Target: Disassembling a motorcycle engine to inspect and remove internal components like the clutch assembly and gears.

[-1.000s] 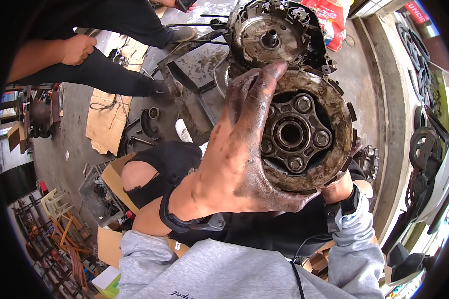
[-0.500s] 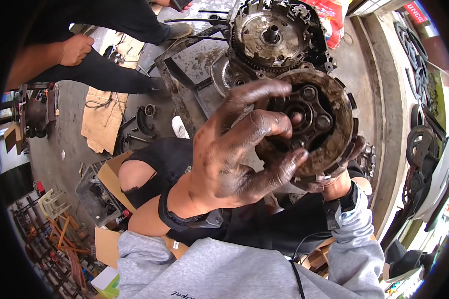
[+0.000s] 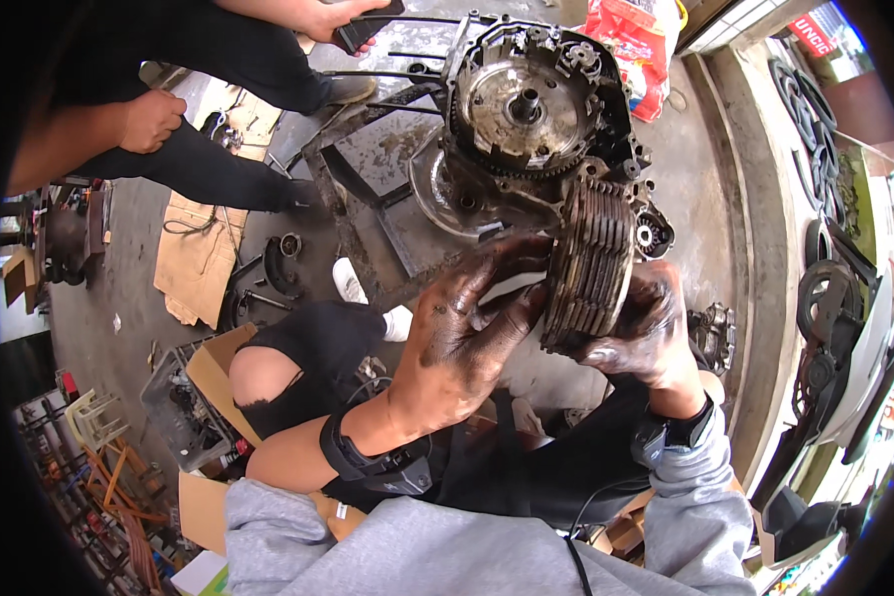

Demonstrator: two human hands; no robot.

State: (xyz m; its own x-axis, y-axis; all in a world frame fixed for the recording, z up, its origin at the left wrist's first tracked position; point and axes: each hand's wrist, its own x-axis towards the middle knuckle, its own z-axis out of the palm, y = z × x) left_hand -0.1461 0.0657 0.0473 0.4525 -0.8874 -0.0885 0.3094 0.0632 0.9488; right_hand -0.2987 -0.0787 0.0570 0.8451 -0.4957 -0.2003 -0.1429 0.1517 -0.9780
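Observation:
Between my two hands I hold an oily clutch plate pack (image 3: 591, 263), turned edge-on so its stacked discs show. My left hand (image 3: 472, 318) grips its left face, thumb and fingers bent against it. On the opposite side, my right hand (image 3: 651, 323) wraps round the lower right edge with the thumb underneath. Both hands are blackened with grease. Just beyond the pack stands an opened engine case (image 3: 541, 109) with a large toothed clutch basket (image 3: 526, 104) and a central shaft. The fingertips behind the pack are partly hidden.
A metal stand (image 3: 368, 189) lies under the engine. Another person's hand (image 3: 154, 121) rests on a leg at the left; their other hand holds a phone (image 3: 368, 27). Cardboard (image 3: 204, 243), a parts crate (image 3: 184, 407), a red bag (image 3: 636, 55) and a small metal part (image 3: 712, 338) are around.
The clutch pack has turned from face-up to edge-on. My left fingers have left its centre and now grip its side. A phone in the other person's hand has come further into view.

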